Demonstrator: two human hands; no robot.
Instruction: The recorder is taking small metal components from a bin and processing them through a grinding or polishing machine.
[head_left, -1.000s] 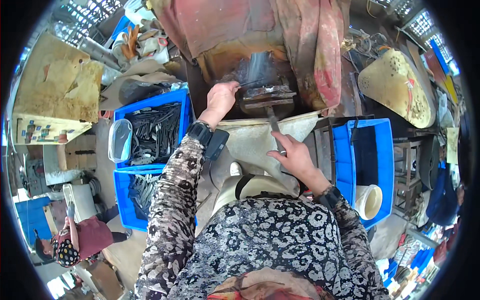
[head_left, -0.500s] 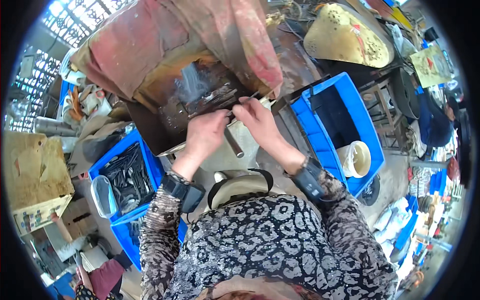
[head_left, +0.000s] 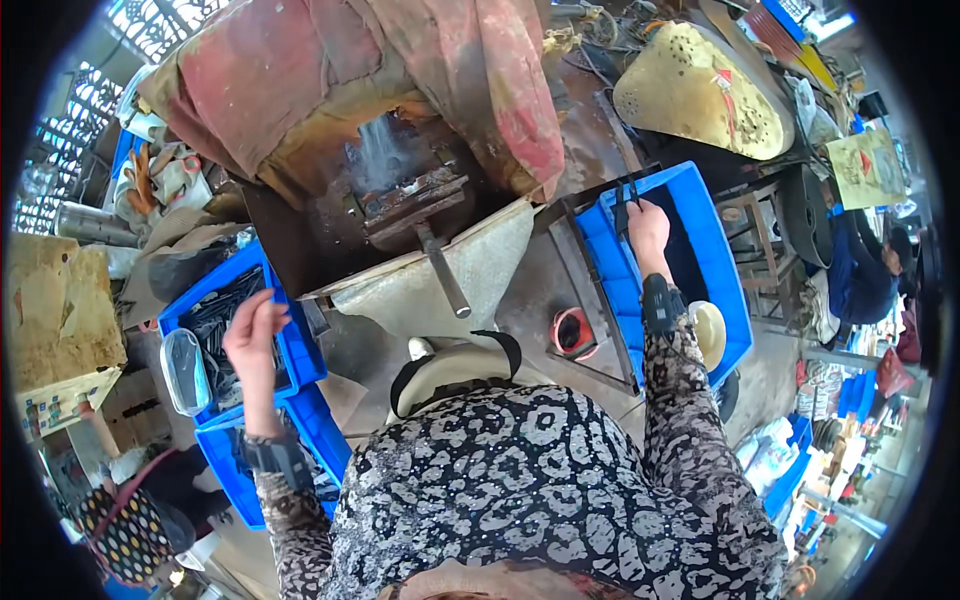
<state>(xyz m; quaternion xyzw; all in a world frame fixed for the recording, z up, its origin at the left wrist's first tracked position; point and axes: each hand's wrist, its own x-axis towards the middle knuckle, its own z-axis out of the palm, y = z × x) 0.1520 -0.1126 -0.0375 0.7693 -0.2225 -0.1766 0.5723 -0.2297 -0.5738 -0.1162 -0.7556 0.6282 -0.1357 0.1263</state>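
My right hand (head_left: pixel 648 232) is closed at the near-left part of a blue bin (head_left: pixel 735 290) on the right. A slender dark metal piece (head_left: pixel 621 195) with what looks like two prongs sticks out of its fingers; its exact kind is unclear. My left hand (head_left: pixel 254 335) hovers over another blue bin (head_left: pixel 312 350) full of dark metal pieces (head_left: pixel 215 312). Its fingers are loosely bent and slightly apart, with nothing visible in them. Between the hands, a metal bar with a round rod handle (head_left: pixel 442 268) rests in a dark metal work box (head_left: pixel 290 240).
Reddish cloth (head_left: pixel 270 80) drapes over the work box, and a pale sheet (head_left: pixel 430 295) hangs from its front edge. A cream bucket (head_left: pixel 708 335) stands in the right bin. A clear plastic container (head_left: pixel 184 372) sits beside the left bin. On the floor is a red container (head_left: pixel 573 332).
My hands have parted from the middle of the work box. The left has moved to the left bin, the right to the right bin with a dark metal piece. The rod handle is now uncovered.
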